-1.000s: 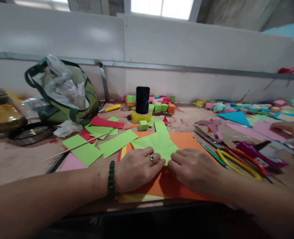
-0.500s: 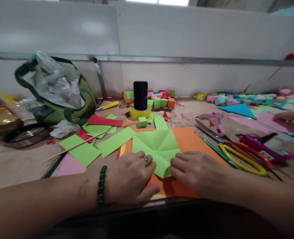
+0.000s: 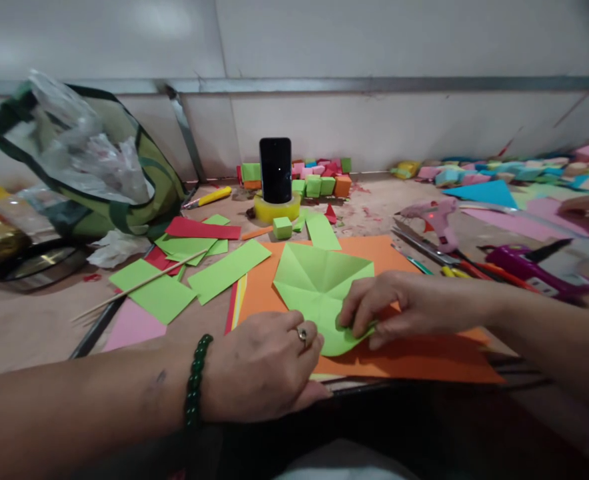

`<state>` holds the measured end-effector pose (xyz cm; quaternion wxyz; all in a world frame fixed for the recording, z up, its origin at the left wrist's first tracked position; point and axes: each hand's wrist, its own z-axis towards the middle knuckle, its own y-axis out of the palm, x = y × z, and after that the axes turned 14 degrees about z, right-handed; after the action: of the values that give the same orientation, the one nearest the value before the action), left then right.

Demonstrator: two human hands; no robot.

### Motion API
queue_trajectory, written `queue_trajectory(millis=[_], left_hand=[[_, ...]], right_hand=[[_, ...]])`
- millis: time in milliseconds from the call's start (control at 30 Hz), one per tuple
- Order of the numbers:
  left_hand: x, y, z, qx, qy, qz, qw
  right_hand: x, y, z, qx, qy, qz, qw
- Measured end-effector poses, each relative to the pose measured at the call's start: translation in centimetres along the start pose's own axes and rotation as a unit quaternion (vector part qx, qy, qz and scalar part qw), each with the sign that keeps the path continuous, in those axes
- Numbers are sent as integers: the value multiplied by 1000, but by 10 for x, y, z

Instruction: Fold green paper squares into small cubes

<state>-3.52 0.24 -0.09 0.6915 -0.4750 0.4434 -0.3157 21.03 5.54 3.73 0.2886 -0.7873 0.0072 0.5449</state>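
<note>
A creased sheet of green paper (image 3: pixel 319 280) lies over orange paper (image 3: pixel 414 357) at the table's front edge, its near side bent upward. My left hand (image 3: pixel 269 363), with a ring and a green bead bracelet, grips the sheet's near left edge; its thumb is low beside the table edge. On the near right side, my right hand (image 3: pixel 382 307) has its fingers curled on the green sheet, thumb below, pinching its edge. Red and yellow sheets peek out from under the orange paper on the left.
Green strips (image 3: pixel 232 270) and a wooden skewer (image 3: pixel 139 283) lie left. A phone (image 3: pixel 275 170) stands in a yellow tape roll (image 3: pixel 274 209), before small paper cubes (image 3: pixel 319 185). To the right are a pink glue gun (image 3: pixel 437 220), a purple tool (image 3: pixel 544 267) and another person's hand (image 3: pixel 587 208).
My right hand has lifted and turned, pinching the sheet's near right edge. The green paper has rotated slightly. My left hand stays on its near left side; the view has tilted down.
</note>
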Motion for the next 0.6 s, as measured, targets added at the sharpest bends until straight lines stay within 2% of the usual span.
queue_trajectory(millis=[67, 133, 233, 300, 600], left_hand=[[3, 0, -2, 26, 10, 7, 1000], [4, -1, -4, 44, 11, 5, 999], [3, -2, -5, 62, 10, -4, 998], [1, -1, -4, 81, 8, -11, 997], [0, 2, -4, 108, -41, -63, 991]], right_hand=[[11, -5, 5, 18, 18, 53, 998], [22, -6, 11, 74, 29, 82, 993], [34, 0, 18, 178, 26, 70, 981], [37, 5, 22, 220, 15, 49, 974], [37, 17, 24, 273, -23, -12, 962]])
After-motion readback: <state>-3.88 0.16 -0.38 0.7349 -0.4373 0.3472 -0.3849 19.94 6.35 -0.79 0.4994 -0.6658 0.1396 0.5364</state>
